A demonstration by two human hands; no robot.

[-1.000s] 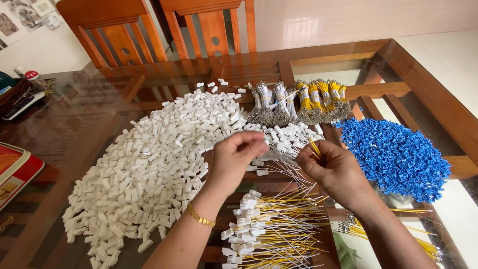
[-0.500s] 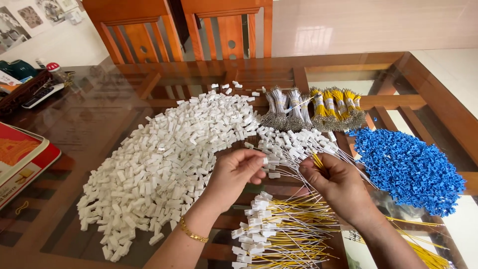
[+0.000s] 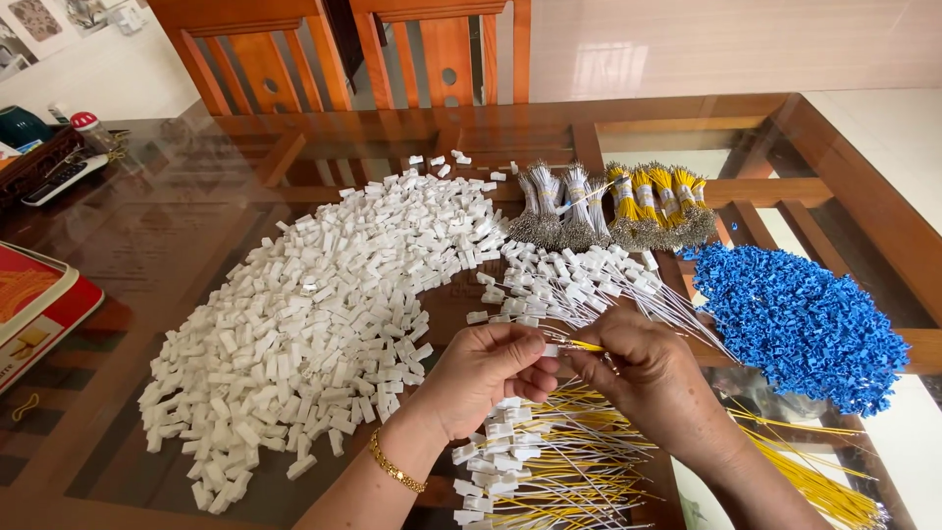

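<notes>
My left hand (image 3: 486,376), with a gold bracelet at the wrist, pinches a small white plastic connector (image 3: 548,349) between thumb and fingertips. My right hand (image 3: 643,378) meets it at the centre and holds a thin yellow wire (image 3: 586,345) whose end is at the connector. Below both hands lies a heap of finished yellow and white wires with white connectors (image 3: 535,471). To the left spreads a big pile of loose white connectors (image 3: 304,314). Just beyond my hands lie white wires with connectors (image 3: 579,280).
A pile of blue connectors (image 3: 800,319) lies at the right. Bundles of white and yellow wires (image 3: 613,201) stand at the back. Loose yellow wires (image 3: 814,471) lie at lower right. A red tin (image 3: 34,309), a remote (image 3: 64,177) and two wooden chairs (image 3: 343,54) border the glass table (image 3: 157,236).
Both hands have drawn together at the centre, the connector and the yellow wire end now meeting. The view has shifted slightly, so the piles sit a little lower and further right.
</notes>
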